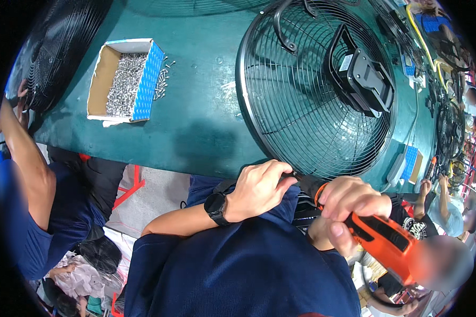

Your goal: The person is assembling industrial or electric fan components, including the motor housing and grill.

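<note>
An orange and black electric screwdriver lies in my right hand, whose fingers wrap round its front part. Its dark nose points left toward my left hand. There the thumb and fingers pinch together right at the tip; whether a screw or only the bit is between them is hidden. Just beyond both hands, a round black wire fan guard lies on the green table. A black bracket-like housing sits on the guard's right part.
At the left of the table stands a blue and white cardboard box full of screws, with loose screws beside it. Another black fan guard is at far left, near a co-worker's arm. More people and fan parts line the right side.
</note>
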The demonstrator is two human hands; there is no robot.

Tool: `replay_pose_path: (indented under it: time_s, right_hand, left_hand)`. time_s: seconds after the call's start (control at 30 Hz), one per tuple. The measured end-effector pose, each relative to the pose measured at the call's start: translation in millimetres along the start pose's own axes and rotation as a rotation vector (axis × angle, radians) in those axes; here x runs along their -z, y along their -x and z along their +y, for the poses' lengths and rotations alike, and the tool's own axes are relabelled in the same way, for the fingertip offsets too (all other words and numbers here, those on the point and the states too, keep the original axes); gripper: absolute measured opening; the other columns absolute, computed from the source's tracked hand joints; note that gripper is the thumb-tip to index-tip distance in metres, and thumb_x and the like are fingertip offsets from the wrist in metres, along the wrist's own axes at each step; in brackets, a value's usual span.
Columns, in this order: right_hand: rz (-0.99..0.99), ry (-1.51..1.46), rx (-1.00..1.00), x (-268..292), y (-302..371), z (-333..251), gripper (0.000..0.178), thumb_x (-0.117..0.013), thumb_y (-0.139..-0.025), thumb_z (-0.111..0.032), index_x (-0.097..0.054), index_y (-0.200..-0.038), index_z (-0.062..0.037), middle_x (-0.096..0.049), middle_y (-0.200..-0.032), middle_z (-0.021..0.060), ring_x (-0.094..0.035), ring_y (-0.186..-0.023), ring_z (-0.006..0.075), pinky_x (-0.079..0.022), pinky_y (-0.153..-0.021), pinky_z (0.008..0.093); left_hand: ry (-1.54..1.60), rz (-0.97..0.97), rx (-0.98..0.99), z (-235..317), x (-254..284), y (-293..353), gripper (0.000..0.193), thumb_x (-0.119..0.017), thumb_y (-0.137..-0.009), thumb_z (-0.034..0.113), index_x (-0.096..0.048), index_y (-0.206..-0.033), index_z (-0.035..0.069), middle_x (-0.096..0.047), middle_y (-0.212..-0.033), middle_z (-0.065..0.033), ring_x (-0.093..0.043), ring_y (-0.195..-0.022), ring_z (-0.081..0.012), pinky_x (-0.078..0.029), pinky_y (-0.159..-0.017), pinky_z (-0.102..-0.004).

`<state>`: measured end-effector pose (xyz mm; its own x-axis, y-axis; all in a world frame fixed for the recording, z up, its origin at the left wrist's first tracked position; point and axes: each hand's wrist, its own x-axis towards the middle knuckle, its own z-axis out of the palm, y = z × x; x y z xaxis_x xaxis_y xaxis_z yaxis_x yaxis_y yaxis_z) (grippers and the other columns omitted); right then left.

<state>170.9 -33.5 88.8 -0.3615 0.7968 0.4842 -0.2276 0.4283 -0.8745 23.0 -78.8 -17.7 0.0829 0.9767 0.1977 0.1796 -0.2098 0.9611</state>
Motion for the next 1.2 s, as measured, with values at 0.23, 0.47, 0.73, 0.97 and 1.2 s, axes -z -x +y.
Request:
replay_pose_path:
  time_s: [0.23,0.47,0.73,0.97,1.2]
  right_hand:
    - [0.177,0.030,0.056,-14,14,7,0.043,-0.064,-0.068,-0.001,-0.047,-0.107,-0.0035,-0.055,-0.071,0.0063,-0.056,-0.058,0.0186,-0.049,-0.055,0.0339]
    - [0.513,-0.262,0.040,7,41,-10,0.043,-0.065,-0.068,-0.004,-0.047,-0.107,-0.0026,-0.054,-0.072,0.0078,-0.053,-0.060,0.0203,-0.044,-0.058,0.0352]
    - [0.530,-0.068,0.144,36,74,-25,0.044,-0.060,-0.071,-0.008,-0.045,-0.111,-0.0006,-0.046,-0.070,0.0066,-0.046,-0.059,0.0169,-0.040,-0.060,0.0320]
    - [0.485,-0.096,0.185,33,72,-25,0.043,-0.063,-0.071,-0.007,-0.044,-0.109,-0.0016,-0.049,-0.072,0.0063,-0.050,-0.061,0.0177,-0.042,-0.059,0.0318]
    - [0.539,-0.029,0.252,43,79,-36,0.043,-0.061,-0.072,-0.008,-0.044,-0.111,-0.0012,-0.050,-0.073,0.0066,-0.050,-0.061,0.0175,-0.041,-0.059,0.0314]
  left_hand:
    - [-0.028,0.003,-0.053,-5,0,-3,0.027,-0.075,-0.067,0.000,-0.058,-0.088,0.002,-0.049,-0.060,-0.0053,-0.048,-0.047,-0.0160,-0.040,-0.044,-0.0287]
    - [0.406,-0.115,0.349,3,53,7,0.023,-0.043,-0.096,0.003,-0.056,-0.114,-0.003,-0.057,-0.085,-0.0059,-0.055,-0.072,-0.0109,-0.046,-0.060,-0.0234]
    - [0.238,0.337,0.082,25,157,-58,0.017,-0.045,-0.096,0.006,-0.052,-0.108,-0.003,-0.065,-0.098,-0.0173,-0.063,-0.073,-0.0173,-0.051,-0.059,-0.0259]
    - [0.032,0.485,0.248,6,228,-94,0.016,-0.048,-0.094,0.009,-0.054,-0.106,0.001,-0.063,-0.104,-0.0103,-0.061,-0.084,-0.0114,-0.056,-0.059,-0.0221]
    - [0.225,0.424,0.268,22,202,-78,0.013,-0.055,-0.092,0.010,-0.056,-0.097,-0.002,-0.067,-0.089,-0.0179,-0.067,-0.068,-0.0171,-0.045,-0.045,-0.0189]
